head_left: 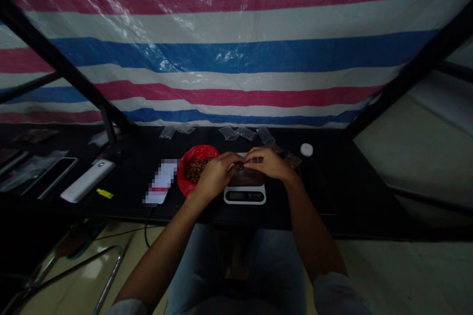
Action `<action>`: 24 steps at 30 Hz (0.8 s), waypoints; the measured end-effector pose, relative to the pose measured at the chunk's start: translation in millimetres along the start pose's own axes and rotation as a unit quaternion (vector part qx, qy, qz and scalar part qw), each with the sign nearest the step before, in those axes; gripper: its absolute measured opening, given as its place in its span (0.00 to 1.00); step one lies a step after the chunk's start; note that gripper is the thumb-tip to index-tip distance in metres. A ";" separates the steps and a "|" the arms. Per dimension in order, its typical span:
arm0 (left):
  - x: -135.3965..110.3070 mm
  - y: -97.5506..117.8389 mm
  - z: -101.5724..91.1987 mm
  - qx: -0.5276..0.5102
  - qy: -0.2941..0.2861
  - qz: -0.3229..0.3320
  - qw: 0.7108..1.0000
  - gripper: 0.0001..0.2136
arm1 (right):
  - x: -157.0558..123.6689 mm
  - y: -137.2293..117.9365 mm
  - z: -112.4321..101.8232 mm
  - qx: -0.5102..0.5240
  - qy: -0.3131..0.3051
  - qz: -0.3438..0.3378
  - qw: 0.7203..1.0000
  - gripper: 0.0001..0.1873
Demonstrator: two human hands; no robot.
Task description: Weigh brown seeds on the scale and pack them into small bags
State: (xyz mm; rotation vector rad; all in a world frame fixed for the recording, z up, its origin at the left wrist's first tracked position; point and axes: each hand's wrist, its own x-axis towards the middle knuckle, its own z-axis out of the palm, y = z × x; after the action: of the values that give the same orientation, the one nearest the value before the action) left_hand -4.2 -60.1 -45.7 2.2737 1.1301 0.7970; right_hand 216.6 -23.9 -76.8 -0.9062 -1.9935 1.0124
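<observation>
striped red-white-blue tarpaulin [236, 59], black table [125, 167], white power bank [87, 180], smartphone [50, 177], yellow tag [105, 193], chrome chair frame [111, 270]

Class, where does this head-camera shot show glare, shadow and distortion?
In the head view, glare streaks the red-white-blue striped plastic tarpaulin; the black tabletop sinks into deep shadow; the black metal frame bars slant from wide-angle distortion; pixelation hides a white rectangle.
</observation>
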 end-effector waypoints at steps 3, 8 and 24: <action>0.0 -0.7 -2.1 -0.016 0.008 0.006 1.000 0.11 | -0.4 0.1 0.4 0.005 0.005 0.020 1.000 0.07; -4.4 -5.9 -0.3 -0.020 0.039 0.008 0.999 0.11 | -0.5 1.5 1.1 0.017 0.019 0.041 0.999 0.09; -12.6 -20.7 9.6 -0.046 0.055 -0.106 0.992 0.15 | 2.3 -1.5 3.6 0.001 0.023 0.053 0.998 0.10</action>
State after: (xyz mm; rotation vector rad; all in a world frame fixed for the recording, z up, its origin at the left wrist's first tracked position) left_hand -15.2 -60.7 -69.4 2.0154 1.3308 0.8780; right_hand 212.1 -23.9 -76.5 -1.0350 -1.9215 1.0430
